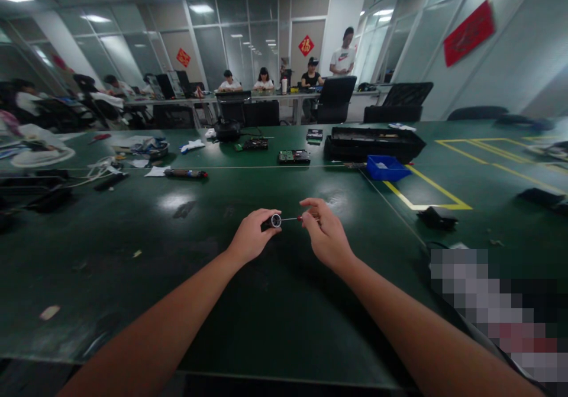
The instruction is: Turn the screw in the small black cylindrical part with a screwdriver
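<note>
My left hand (256,235) is closed around a small black cylindrical part (272,222) with a pale ring at its end, held above the green table. In my right hand (326,231) is a screwdriver (291,219), gripped near its red collar, the handle mostly hidden by my fingers. Its thin metal shaft points left and reaches the ringed end of the black part. Whether the tip sits inside the ring or only touches it, I cannot tell.
Across the green table (133,320) lie a circuit board (294,157), a long black tray (375,144), a blue bin (387,168) and an electric screwdriver-like tool (185,173). A black block (438,217) lies to the right. Several people sit at desks behind; one person (343,54) stands.
</note>
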`<action>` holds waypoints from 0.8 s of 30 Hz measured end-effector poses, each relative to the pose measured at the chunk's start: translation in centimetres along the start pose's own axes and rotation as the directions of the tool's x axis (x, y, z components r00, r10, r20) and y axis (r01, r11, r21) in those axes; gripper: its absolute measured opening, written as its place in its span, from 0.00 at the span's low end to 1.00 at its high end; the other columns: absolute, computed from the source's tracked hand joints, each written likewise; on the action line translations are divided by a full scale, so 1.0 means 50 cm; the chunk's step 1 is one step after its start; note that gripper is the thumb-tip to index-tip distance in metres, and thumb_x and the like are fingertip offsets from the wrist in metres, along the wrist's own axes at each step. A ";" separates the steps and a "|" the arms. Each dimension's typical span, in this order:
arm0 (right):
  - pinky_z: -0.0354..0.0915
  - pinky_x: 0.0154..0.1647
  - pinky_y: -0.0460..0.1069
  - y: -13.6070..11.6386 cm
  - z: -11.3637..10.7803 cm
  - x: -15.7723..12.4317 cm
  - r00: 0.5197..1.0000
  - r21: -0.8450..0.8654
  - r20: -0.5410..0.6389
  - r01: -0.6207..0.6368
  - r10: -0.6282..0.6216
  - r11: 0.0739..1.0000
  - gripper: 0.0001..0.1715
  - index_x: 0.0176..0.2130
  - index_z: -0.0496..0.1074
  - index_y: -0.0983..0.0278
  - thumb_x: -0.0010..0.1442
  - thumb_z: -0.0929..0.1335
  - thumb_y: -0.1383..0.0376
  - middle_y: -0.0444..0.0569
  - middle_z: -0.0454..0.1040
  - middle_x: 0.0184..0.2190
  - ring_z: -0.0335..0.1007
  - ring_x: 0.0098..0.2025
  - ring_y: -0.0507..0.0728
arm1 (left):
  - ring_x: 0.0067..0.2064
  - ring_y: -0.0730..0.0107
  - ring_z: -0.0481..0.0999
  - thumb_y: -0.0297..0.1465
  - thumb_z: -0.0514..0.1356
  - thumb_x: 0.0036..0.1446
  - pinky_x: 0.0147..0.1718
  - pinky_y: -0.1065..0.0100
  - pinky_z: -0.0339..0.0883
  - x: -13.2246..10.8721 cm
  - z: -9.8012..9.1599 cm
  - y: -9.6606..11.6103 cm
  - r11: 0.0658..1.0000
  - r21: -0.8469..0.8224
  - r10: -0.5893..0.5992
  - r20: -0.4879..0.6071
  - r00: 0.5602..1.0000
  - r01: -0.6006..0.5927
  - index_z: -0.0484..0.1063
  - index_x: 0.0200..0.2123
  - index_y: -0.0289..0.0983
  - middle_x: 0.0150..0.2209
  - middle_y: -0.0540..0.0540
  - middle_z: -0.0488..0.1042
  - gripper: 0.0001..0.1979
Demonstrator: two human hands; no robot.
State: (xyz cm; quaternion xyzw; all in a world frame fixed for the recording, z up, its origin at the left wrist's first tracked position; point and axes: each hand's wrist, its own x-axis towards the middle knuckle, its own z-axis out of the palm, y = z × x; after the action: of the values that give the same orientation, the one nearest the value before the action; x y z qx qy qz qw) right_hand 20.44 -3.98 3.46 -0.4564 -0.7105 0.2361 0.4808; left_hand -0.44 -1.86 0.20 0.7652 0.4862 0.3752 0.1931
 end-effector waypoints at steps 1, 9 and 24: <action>0.66 0.39 0.53 0.004 0.003 0.000 0.999 0.053 -0.033 -0.021 0.023 0.998 0.13 0.51 0.66 0.59 0.67 0.63 0.62 0.46 0.75 0.33 0.73 0.35 0.57 | 0.55 0.60 0.73 0.28 0.67 0.57 0.58 0.56 0.64 0.000 0.001 0.000 1.000 0.002 0.001 0.006 1.000 -0.001 0.75 0.53 0.42 0.52 0.46 0.76 0.20; 0.69 0.38 0.51 0.040 0.027 0.020 0.933 0.621 -0.088 -0.222 0.348 0.751 0.13 0.38 0.73 0.62 0.62 0.69 0.54 0.45 0.74 0.31 0.72 0.33 0.54 | 0.57 0.61 0.72 0.27 0.66 0.58 0.59 0.56 0.63 0.001 -0.003 0.009 0.996 -0.005 0.084 -0.001 0.996 -0.084 0.73 0.55 0.43 0.53 0.46 0.75 0.21; 0.70 0.35 0.52 0.048 0.015 0.023 0.921 0.436 -0.105 -0.297 0.376 0.850 0.16 0.38 0.71 0.63 0.64 0.66 0.53 0.48 0.75 0.31 0.72 0.32 0.55 | 0.55 0.58 0.71 0.29 0.65 0.60 0.56 0.54 0.64 0.005 -0.008 0.012 0.993 0.110 0.040 0.068 0.997 -0.048 0.73 0.57 0.44 0.53 0.46 0.75 0.21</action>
State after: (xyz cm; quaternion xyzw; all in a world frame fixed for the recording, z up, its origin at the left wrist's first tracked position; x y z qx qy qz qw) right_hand 20.66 -1.77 1.80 -0.4827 -0.5052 0.4173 0.5810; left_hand -0.33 -1.92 0.94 0.7973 0.4827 0.3262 0.1576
